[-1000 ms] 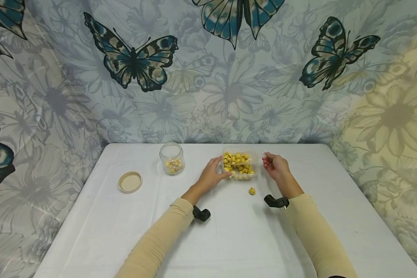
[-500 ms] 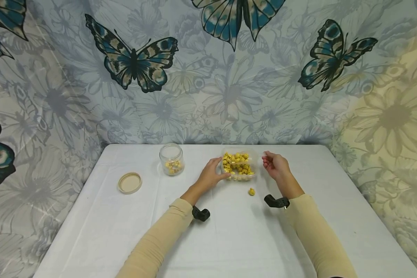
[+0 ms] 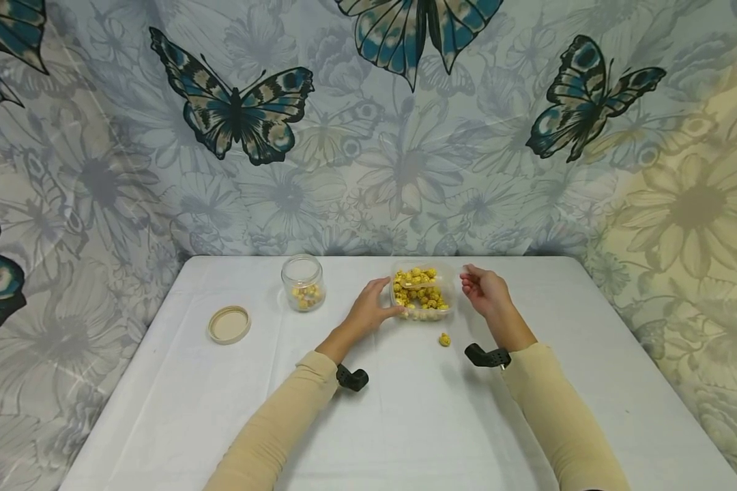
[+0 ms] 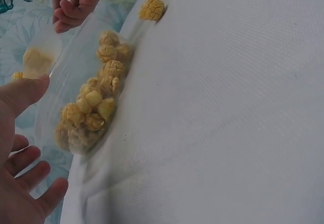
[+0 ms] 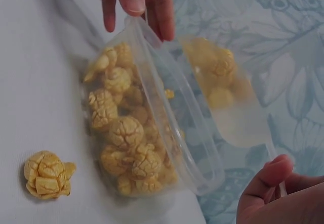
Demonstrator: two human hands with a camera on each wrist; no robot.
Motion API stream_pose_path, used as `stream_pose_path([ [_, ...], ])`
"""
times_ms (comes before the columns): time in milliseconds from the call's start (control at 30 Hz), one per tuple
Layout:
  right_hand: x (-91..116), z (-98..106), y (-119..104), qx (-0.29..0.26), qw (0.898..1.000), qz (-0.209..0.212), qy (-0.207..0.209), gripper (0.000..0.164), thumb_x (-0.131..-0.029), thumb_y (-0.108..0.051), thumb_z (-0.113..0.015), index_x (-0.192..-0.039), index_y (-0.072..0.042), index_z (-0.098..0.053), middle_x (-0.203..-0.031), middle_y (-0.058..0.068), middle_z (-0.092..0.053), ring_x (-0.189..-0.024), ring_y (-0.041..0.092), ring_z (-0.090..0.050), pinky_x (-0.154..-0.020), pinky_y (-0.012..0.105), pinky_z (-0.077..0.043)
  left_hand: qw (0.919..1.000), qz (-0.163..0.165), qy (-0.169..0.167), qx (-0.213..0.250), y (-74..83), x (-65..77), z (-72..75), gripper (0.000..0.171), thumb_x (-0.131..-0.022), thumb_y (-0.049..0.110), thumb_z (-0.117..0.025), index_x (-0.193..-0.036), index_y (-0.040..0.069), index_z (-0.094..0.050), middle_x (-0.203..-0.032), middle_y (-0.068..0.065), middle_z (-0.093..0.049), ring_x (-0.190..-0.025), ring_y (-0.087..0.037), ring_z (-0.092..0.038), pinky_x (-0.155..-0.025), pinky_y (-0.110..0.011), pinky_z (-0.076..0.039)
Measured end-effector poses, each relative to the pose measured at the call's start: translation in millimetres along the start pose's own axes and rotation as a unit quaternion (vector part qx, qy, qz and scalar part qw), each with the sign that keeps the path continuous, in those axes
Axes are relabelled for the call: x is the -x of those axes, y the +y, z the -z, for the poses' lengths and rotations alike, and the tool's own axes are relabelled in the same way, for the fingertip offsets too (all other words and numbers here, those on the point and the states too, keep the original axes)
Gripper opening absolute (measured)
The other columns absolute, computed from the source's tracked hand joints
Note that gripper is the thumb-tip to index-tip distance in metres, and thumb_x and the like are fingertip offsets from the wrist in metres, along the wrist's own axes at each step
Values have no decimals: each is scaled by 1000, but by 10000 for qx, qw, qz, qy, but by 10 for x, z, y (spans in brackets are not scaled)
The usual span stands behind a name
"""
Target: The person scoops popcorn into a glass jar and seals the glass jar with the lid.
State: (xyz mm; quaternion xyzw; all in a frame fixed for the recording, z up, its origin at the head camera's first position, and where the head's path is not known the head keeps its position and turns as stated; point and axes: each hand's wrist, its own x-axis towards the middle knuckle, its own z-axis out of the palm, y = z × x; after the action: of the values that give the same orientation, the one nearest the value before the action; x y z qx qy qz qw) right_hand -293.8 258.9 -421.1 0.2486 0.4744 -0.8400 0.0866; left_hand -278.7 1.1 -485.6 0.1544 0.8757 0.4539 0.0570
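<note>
A clear plastic container (image 5: 207,181) of yellow popcorn stands near the back of the table. My left hand (image 3: 365,310) holds its left end, with the thumb (image 4: 35,88) at the near rim and the fingers spread round the side. From the right, my right hand (image 3: 486,290) pinches the thin handle of a translucent scoop (image 5: 243,125). Several popcorn pieces show through the scoop in the right wrist view; whether it touches the container cannot be told. One loose popcorn piece (image 3: 445,339) lies on the cloth in front of the container.
An uncovered clear jar (image 3: 303,273) with some popcorn at its bottom stands left of the container. Further left a round beige lid (image 3: 229,325) lies flat. White cloth (image 3: 405,423) covers the table; a butterfly-print curtain (image 3: 368,170) hangs behind it.
My right hand has shifted slightly left and away from me, and the scoop's look inside the container has changed a little. My left hand has stayed at the container, nearly still.
</note>
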Motion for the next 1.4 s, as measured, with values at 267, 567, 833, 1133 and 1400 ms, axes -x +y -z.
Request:
stream_pose_path([
  [267,26,-75,17,-94,9994,108,-308,15,-102,-15,-48,-95,-7,-58,-67,3,-63,-58,10,-55,-53,17,-48,9998,128,-7,119,78,31,84,77,-88,32,-72,-151,10,-35,-154,-13,-35,-144,-32,-34,-117,-48,-31],
  [567,52,-152,-20,-159,9989,160,-414,16,-102,-13,-48,-93,-6,-59,-68,4,-63,-60,10,-55,-55,17,-49,9994,272,169,154,118,43,192,79,-87,33,-74,-151,10,-35,-155,-15,-33,-144,-34,-33,-117,-50,-32],
  [833,71,-235,-60,-250,9977,143,-607,12,-102,-12,-48,-97,-6,-57,-68,5,-63,-60,11,-56,-54,18,-50,9992,275,234,148,100,49,285,80,-87,35,-74,-152,12,-33,-156,-13,-32,-145,-33,-31,-116,-52,-31],
  [1133,116,-326,-81,-310,9970,170,-696,9,-102,-13,-48,-108,-7,-50,-73,5,-61,-63,12,-55,-56,17,-49,9992,255,307,20,125,87,428,83,-85,40,-74,-152,12,-34,-156,-14,-32,-145,-34,-32,-116,-52,-32],
  [1400,121,-394,-59,-318,9965,144,-759,14,-103,-13,-45,-115,-7,-48,-71,5,-61,-60,11,-55,-54,17,-48,9987,147,480,-64,127,135,508,82,-86,40,-74,-151,10,-34,-156,-16,-32,-144,-35,-33,-116,-51,-33],
])
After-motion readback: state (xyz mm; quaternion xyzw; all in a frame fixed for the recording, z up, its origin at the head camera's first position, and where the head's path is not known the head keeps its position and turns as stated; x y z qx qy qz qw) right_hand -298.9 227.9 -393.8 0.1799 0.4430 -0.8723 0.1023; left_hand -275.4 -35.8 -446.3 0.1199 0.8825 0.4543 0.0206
